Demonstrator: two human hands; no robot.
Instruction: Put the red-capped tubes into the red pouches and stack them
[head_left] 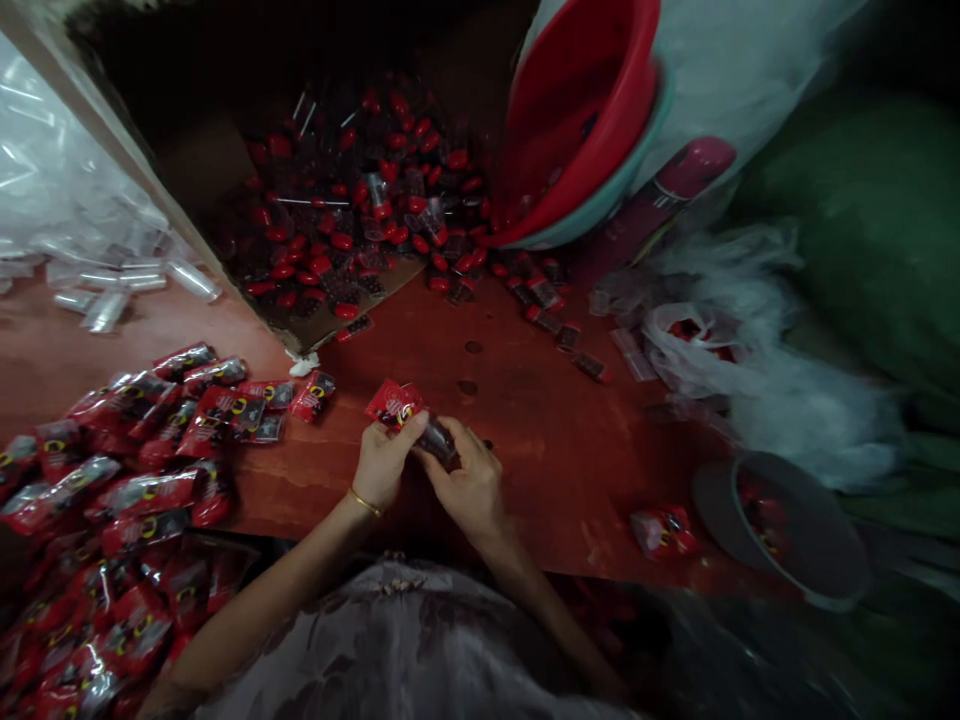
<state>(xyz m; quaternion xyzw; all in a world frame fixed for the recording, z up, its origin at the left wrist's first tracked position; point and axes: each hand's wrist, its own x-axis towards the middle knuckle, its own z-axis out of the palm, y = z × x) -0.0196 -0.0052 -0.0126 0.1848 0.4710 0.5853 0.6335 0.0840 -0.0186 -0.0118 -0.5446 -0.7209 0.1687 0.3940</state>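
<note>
My left hand point(384, 462), with a gold bangle at the wrist, pinches a red printed plastic packet point(391, 398) above the tabletop. My right hand point(474, 485) has its fingers closed round a small dark see-through container point(437, 442). Container and packet meet between the two hands; whether one is inside the other I cannot tell. To the left lies a heap of filled red packets point(150, 490), with one packet point(312, 397) apart from it. Beyond my hands, many small clear containers with red caps point(390, 225) spill out of a cardboard box point(150, 170).
Clear plastic tubes point(109, 290) lie at the far left. A red basin point(637, 90) tilts inside a teal one point(664, 100), beside a spray can point(652, 205). Plastic bags point(810, 400), a grey tub point(844, 590) and a red packet point(664, 530) are on the right.
</note>
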